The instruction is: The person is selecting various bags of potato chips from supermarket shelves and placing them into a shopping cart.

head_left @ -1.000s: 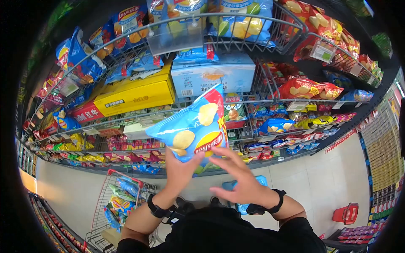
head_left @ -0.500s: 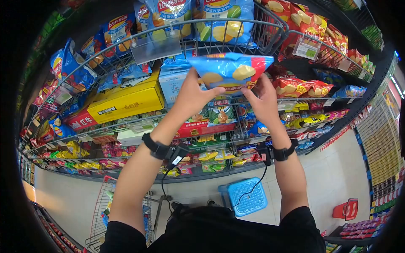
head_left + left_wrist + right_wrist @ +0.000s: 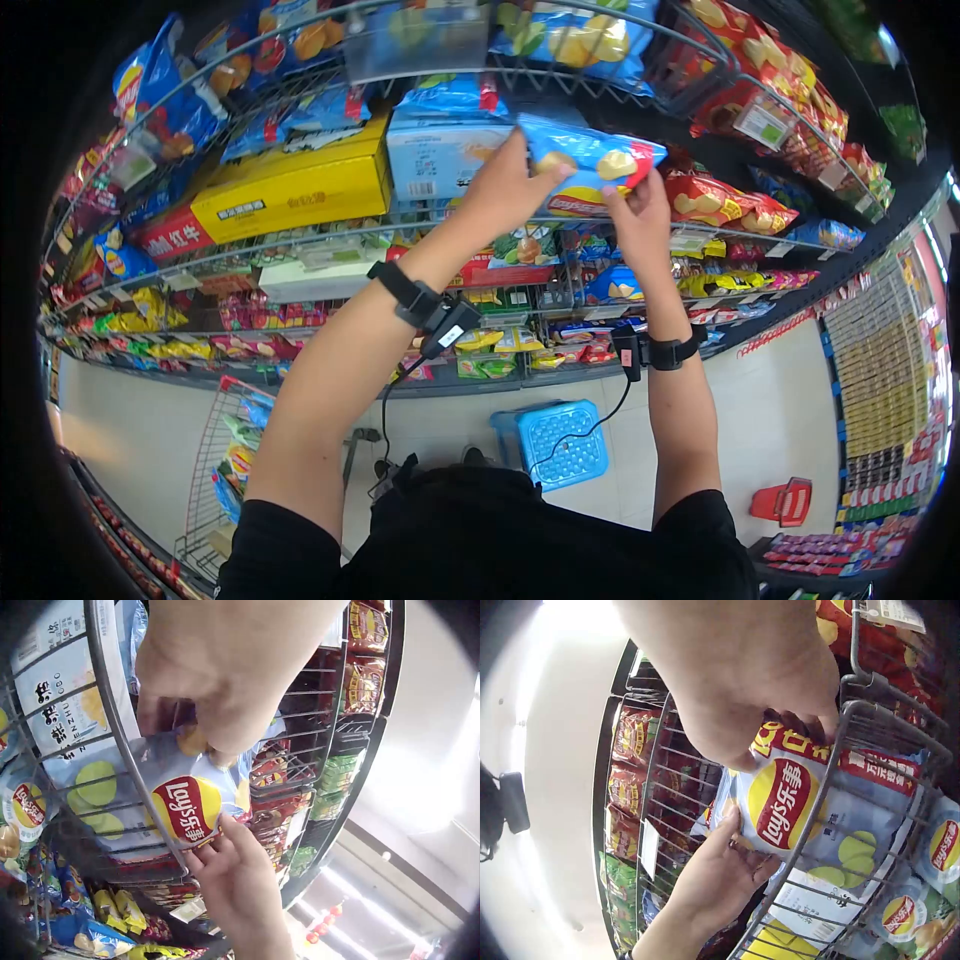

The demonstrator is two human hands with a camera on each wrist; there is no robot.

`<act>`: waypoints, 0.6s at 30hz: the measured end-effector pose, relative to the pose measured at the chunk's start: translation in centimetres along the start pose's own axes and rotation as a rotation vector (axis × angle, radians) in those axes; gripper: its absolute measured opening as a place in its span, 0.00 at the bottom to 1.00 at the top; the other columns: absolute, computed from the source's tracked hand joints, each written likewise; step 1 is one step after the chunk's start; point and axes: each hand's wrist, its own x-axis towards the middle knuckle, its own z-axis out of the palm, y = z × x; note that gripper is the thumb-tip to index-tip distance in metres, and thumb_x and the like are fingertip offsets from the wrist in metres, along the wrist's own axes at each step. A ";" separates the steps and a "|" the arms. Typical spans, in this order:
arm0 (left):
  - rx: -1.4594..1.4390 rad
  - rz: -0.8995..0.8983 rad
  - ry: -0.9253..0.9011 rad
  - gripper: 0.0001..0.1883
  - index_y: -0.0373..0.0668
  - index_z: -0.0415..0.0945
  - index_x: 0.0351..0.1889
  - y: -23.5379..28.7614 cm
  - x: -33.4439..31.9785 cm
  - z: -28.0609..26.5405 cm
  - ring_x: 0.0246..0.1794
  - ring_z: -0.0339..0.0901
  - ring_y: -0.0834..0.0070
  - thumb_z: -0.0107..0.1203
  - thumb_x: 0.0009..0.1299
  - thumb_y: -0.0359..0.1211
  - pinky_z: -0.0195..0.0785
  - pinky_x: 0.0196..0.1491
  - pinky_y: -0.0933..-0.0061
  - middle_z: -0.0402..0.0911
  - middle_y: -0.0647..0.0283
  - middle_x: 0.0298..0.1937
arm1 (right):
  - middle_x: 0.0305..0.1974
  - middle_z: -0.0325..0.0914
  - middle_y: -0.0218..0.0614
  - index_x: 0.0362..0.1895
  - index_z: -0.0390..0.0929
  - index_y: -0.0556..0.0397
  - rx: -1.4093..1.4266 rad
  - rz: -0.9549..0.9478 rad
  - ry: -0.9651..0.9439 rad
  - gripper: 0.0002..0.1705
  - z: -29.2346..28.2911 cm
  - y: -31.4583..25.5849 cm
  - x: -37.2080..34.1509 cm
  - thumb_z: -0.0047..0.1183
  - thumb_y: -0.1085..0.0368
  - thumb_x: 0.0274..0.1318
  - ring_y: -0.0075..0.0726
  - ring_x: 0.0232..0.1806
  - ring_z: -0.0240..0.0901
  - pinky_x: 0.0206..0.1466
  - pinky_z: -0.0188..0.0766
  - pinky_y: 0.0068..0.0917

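Observation:
A blue bag of Lay's potato chips point(image 3: 612, 165) is held between both hands at the wire shelf basket. My left hand point(image 3: 505, 188) grips its left side, thumb on the front and the other fingers behind. The right hand point(image 3: 642, 225) pinches the lower right corner, near the red end of the bag. In the left wrist view the yellow-and-red logo of the chip bag point(image 3: 187, 810) faces out behind the basket wire point(image 3: 124, 742). The right wrist view shows the chip bag point(image 3: 784, 802) overlapping the basket's front rim, with the right fingertips partly hidden behind it.
Left of the bag stand a light blue carton point(image 3: 440, 165) and a yellow carton point(image 3: 290, 195). Red chip bags point(image 3: 725, 200) lie to the right. Below are a blue step stool point(image 3: 562, 445), a shopping cart point(image 3: 205, 470) with bags in it, and a red basket point(image 3: 785, 503).
The right hand, spread beside the bag at first, now grips it too. Both arms have reached forward, carrying the chip bag from in front of the body to the shelf basket.

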 end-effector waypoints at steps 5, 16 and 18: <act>0.083 -0.036 -0.050 0.31 0.36 0.64 0.61 -1.6 -2.0 -2.0 0.56 0.76 0.59 0.60 0.67 0.45 0.67 0.58 0.62 0.77 0.48 0.56 | 0.56 0.73 0.44 0.61 0.62 0.63 -0.125 0.012 -0.026 0.27 0.5 1.0 0.0 0.56 0.72 0.60 0.33 0.56 0.72 0.61 0.67 0.29; -0.279 -0.510 -0.056 0.14 0.39 0.75 0.52 -10.4 -35.9 -18.1 0.41 0.77 0.80 0.55 0.68 0.29 0.70 0.46 0.75 0.80 0.66 0.40 | 0.46 0.76 0.39 0.45 0.74 0.58 -0.380 -0.110 0.121 0.09 8.9 2.0 -19.4 0.50 0.77 0.61 0.31 0.47 0.72 0.50 0.70 0.27; -0.198 -0.667 0.137 0.12 0.39 0.76 0.49 -13.8 -46.3 -19.8 0.38 0.75 0.80 0.53 0.69 0.27 0.70 0.42 0.75 0.80 0.67 0.37 | 0.43 0.74 0.36 0.40 0.74 0.57 -0.204 0.218 -0.123 0.05 13.2 5.0 -24.7 0.50 0.78 0.61 0.28 0.44 0.72 0.48 0.69 0.24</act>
